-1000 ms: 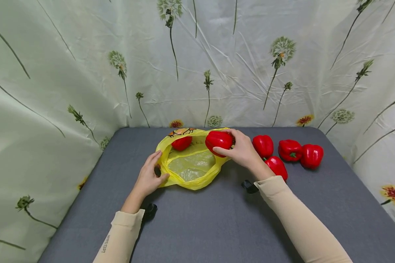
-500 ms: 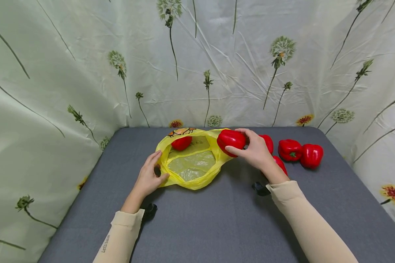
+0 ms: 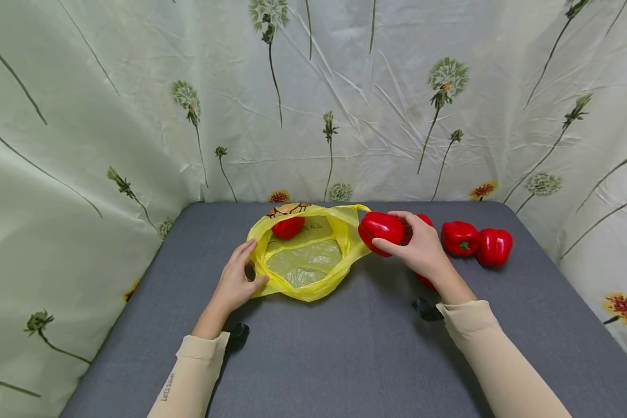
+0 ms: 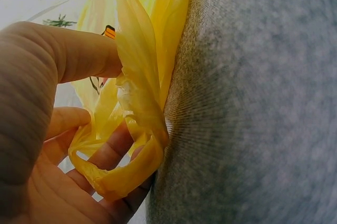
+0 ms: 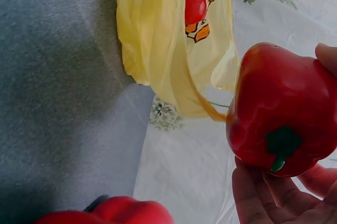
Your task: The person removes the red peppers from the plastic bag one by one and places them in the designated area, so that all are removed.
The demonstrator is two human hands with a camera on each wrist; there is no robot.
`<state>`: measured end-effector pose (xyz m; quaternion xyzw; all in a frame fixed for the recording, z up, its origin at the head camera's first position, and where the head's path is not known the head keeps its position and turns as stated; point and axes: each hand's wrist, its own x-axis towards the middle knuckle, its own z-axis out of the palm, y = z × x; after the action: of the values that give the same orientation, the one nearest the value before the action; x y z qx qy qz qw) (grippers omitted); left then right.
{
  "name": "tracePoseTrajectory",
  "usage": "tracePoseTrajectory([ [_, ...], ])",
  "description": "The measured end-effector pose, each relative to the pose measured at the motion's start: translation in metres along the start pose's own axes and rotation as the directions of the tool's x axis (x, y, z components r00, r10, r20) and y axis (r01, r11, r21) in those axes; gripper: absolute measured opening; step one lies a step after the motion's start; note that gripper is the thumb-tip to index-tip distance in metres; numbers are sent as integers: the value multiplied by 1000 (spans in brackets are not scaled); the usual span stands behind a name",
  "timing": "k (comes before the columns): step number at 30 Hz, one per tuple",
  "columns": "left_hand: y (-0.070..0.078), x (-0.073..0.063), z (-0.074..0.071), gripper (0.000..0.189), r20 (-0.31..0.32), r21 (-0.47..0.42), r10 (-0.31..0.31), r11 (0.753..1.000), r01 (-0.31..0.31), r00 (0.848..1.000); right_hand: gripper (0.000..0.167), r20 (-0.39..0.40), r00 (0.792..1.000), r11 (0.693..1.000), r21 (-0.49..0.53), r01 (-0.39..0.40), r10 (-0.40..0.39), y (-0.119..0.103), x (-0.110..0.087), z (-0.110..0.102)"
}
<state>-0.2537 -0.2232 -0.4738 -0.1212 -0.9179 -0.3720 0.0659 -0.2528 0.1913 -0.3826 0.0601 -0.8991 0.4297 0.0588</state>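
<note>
My right hand (image 3: 417, 244) grips a red bell pepper (image 3: 380, 232) just off the right side of the yellow plastic bag (image 3: 313, 292). In the right wrist view the held pepper (image 5: 284, 98) shows its green stem, thumb on one side and fingers on the other. My left hand (image 3: 235, 276) holds the bag's left edge. The left wrist view has the thumb against the yellow film (image 4: 139, 77) and several fingers around a handle loop. The bag's mouth gapes wide, with another red pepper (image 3: 288, 227) inside at the back left.
Right of the bag, two red peppers (image 3: 460, 238) (image 3: 494, 248) lie side by side on the grey table (image 3: 324, 360). More red peppers are partly hidden behind my right hand. A flowered curtain (image 3: 313, 104) hangs along the back and sides.
My right hand has carried the pepper rightward, from over the bag's mouth to beyond its right edge. The left hand and the bag have stayed nearly still.
</note>
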Motion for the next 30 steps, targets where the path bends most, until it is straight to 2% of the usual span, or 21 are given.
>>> tracePoseTrajectory([
  [18, 0, 0, 1, 90, 6, -8, -13, 1000, 13, 1000, 73, -39, 998, 999, -23, -47, 46, 16, -20, -22],
  [30, 1, 0, 0, 89, -4, -4, 5, 1000, -5, 1000, 76, -85, 992, 994, -48, -102, 97, 33, -30, -44],
])
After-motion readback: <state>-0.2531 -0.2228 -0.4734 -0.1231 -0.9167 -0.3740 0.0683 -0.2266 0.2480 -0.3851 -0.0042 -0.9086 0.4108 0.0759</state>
